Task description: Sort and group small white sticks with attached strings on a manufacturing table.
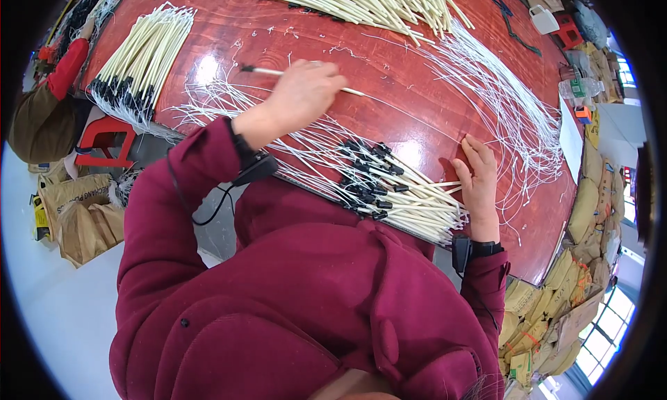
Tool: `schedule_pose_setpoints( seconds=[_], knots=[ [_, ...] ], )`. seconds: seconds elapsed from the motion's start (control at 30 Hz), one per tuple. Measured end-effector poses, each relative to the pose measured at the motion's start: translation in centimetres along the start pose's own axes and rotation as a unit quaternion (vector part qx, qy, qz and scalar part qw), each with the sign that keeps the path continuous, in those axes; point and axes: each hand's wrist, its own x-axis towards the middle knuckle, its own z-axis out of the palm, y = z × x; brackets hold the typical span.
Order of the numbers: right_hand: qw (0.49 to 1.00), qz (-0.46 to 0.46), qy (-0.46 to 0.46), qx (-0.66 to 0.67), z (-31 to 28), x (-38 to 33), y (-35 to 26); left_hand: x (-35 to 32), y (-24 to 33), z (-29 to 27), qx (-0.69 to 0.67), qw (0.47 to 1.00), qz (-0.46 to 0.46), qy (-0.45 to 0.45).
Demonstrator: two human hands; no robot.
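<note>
Left hand (pixel 302 94) closed around one cream tube (pixel 299 77), lifted over the red table (pixel 389 73); the tube's black tip points away to the left. Right hand (pixel 478 178) open, fingers flat on the ends of a tube bundle (pixel 396 192) lying between the hands. Loose white wires (pixel 507 101) fan beyond the right hand. Another tube pile (pixel 142 53) lies far left of the left hand.

on the tabletop (pixel 229 32), a bundle of tubes (pixel 399 192) lies at the near edge between the two hands. the left hand (pixel 302 94) holds a single tube (pixel 278 71) above loose wires (pixel 222 108). the right hand (pixel 477 174) rests at the bundle's right end. another bundle (pixel 142 56) lies far left, a heap (pixel 368 4) behind.
</note>
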Motion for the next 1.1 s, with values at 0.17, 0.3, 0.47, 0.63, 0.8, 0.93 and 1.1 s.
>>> schedule_pose_setpoints(
  seconds=[0.17,0.3,0.47,0.63,0.8,0.93,1.1],
  knots=[
    [0.998,-0.045,-0.032,-0.023,0.6,1.5,-2.2,7.1,6.9,4.2,0.038,0.982,0.116,-0.147],
    [0.995,-0.078,-0.023,-0.059,1.3,2.3,-3.5,9.1,10.7,6.5,0.008,0.98,0.171,-0.098],
    [0.995,-0.072,0.027,-0.065,0.8,2.5,-1.0,7.9,8.9,2.3,0.04,0.989,0.142,-0.009],
    [0.995,-0.074,0.04,-0.058,1.5,4.3,-2.3,5.7,1.2,-0.3,0.0,0.979,-0.118,0.163],
    [0.991,-0.104,0.027,-0.08,3.2,6.5,-3.5,4.9,-2.1,1.6,-0.079,0.992,-0.094,0.03],
    [0.981,-0.13,0.075,-0.123,3.5,6.8,-3.9,4.6,-2.3,-1.2,-0.123,0.985,-0.079,0.086],
    [0.987,-0.115,0.049,-0.098,0.9,5.1,-1.3,1.7,-7.8,-8.7,-0.164,0.946,-0.243,0.14]
  ],
)
